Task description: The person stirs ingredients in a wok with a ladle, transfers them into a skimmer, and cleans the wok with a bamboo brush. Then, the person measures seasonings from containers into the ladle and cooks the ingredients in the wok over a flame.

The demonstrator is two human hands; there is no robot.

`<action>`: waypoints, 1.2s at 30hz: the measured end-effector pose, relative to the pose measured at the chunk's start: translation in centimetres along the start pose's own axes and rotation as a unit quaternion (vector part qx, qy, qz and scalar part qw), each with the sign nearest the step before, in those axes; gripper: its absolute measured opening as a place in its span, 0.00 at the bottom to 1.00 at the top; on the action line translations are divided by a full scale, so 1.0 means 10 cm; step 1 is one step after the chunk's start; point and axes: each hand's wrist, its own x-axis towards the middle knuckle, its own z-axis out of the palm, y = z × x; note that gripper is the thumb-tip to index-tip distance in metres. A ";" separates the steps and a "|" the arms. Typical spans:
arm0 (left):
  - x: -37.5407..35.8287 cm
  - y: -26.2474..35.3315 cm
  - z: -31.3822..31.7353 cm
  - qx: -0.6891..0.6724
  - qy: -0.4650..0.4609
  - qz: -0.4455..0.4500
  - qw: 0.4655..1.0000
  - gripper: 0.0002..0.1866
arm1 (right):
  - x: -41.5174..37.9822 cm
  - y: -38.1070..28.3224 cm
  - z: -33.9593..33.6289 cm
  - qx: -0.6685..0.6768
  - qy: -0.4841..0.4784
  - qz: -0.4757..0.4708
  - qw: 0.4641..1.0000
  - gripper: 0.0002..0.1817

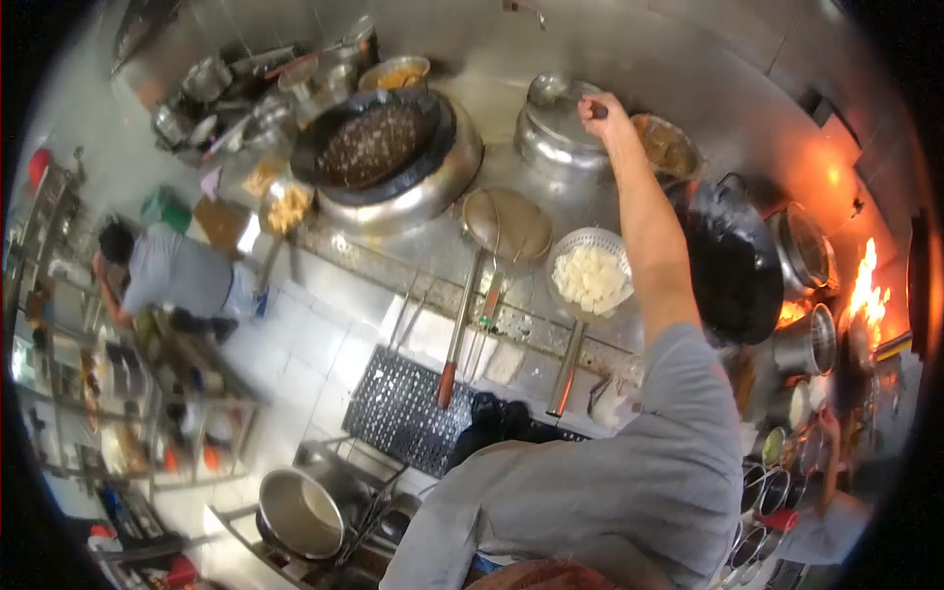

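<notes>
My right arm reaches up across the range, and my right hand (608,116) is closed around the dark-ended handle of a ladle (548,89). The ladle's round bowl is over the top of a silver lidded pot (560,147). Beside that pot, partly behind my forearm, sits a basin of brown food (669,146). Nearer to me, a perforated strainer (590,234) holds white pieces (592,279), its handle pointing towards me. A round mesh skimmer (506,224) rests to its left. My left hand is out of view; only the left sleeve shows.
A large dark wok (374,143) with dark liquid stands at the left, a black wok (728,261) at the right. Flames (867,295) rise at far right. A person (182,275) bends near shelves at left; another person's arm (831,462) shows right. A deep pot (303,511) stands below.
</notes>
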 end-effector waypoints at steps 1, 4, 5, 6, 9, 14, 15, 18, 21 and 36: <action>0.10 0.00 0.01 0.027 -0.004 0.015 1.000 0.13 | -0.03 -0.08 0.04 0.046 0.008 0.043 0.998 0.09; 0.38 -0.01 0.01 0.094 -0.004 0.053 0.994 0.14 | -0.10 -0.20 0.13 0.056 -0.009 0.077 0.995 0.06; 0.49 -0.03 -0.02 0.127 -0.001 0.078 0.989 0.14 | -0.18 -0.21 0.18 0.063 0.008 0.083 0.995 0.05; 0.63 -0.03 -0.02 0.165 0.006 0.107 0.981 0.14 | -0.27 -0.22 0.20 0.052 0.016 0.080 0.995 0.05; 0.99 0.09 -0.15 0.069 -0.001 0.088 0.994 0.11 | -0.69 -0.35 0.24 0.095 0.050 0.063 0.992 0.06; 1.35 0.45 -0.36 -0.462 -0.065 -0.193 0.863 0.06 | -1.77 -0.74 -0.03 0.178 0.040 0.120 0.976 0.20; 1.42 0.51 -0.39 -0.469 -0.070 -0.215 0.854 0.06 | -2.07 -0.78 -0.06 0.179 0.054 0.102 0.977 0.20; 1.62 0.68 -0.40 -0.429 -0.120 -0.226 0.866 0.06 | -2.90 -0.85 -0.19 0.187 0.036 0.056 0.980 0.25; 1.83 0.84 -0.38 -0.381 -0.161 -0.221 0.883 0.07 | -3.68 -0.85 -0.30 0.158 0.069 0.017 0.985 0.23; 1.71 1.20 -0.15 0.498 0.021 0.372 0.783 0.16 | -4.99 -0.65 -1.94 -0.221 0.314 -0.151 0.911 0.04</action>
